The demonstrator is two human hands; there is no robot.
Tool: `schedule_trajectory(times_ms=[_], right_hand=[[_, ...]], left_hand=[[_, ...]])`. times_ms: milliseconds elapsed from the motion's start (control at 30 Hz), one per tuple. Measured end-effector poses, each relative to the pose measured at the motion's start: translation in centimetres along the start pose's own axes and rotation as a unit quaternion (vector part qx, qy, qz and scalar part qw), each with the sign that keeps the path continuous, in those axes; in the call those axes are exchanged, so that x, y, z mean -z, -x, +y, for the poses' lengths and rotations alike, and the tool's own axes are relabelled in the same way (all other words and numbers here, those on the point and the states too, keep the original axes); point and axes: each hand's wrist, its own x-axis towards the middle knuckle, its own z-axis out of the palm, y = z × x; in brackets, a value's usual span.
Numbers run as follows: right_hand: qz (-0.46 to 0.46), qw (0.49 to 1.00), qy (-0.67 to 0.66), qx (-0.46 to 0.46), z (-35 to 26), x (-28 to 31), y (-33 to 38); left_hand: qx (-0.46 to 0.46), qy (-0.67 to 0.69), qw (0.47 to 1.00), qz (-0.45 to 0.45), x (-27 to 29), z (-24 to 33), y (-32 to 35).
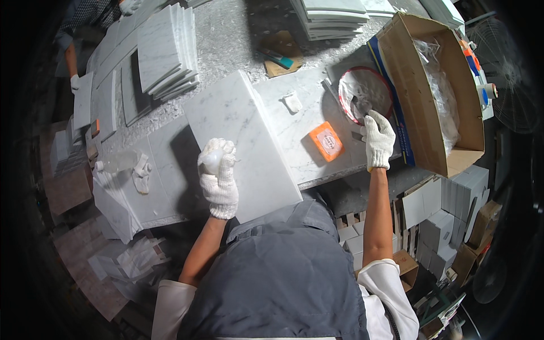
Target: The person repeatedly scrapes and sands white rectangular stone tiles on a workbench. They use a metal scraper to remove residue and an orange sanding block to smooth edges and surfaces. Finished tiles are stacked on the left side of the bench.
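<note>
A white marble tile (pixel 241 144) lies tilted on the workbench in front of me. My left hand (pixel 218 175), in a white knit glove, rests on the tile's left edge and is closed around a small white rounded object (pixel 212 161). My right hand (pixel 378 139), also gloved, reaches to a round red-rimmed bowl (pixel 365 93) holding pale paste. It grips a small metal scraper (pixel 358 107) whose blade dips into the bowl.
An orange rectangular block (pixel 327 141) lies between tile and bowl. An open cardboard box (pixel 433 93) stands to the right. Stacks of marble tiles (pixel 167 51) sit at the back left and top. Another person's gloved hand (pixel 75 83) works at far left. Small tile blocks (pixel 442 226) are piled low right.
</note>
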Motion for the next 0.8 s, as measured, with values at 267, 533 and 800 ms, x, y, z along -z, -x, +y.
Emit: schedule_trajectory(times_ms=[267, 533, 800], right_hand=[[-0.005, 0.999, -0.011, -0.039, 0.3, 0.4, 0.0], [-0.022, 0.996, -0.07, -0.043, -1.5, 0.4, 2.3], [-0.193, 0.974, -0.088, -0.079, -4.3, -5.1, 8.1]], left_hand=[[0.016, 0.02, 1.0, 0.009, -0.2, 0.4, 0.2], [0.077, 0.045, 0.995, 0.05, -0.5, 2.1, -0.5], [0.115, 0.129, 0.983, 0.063, 0.3, 2.3, -1.7]])
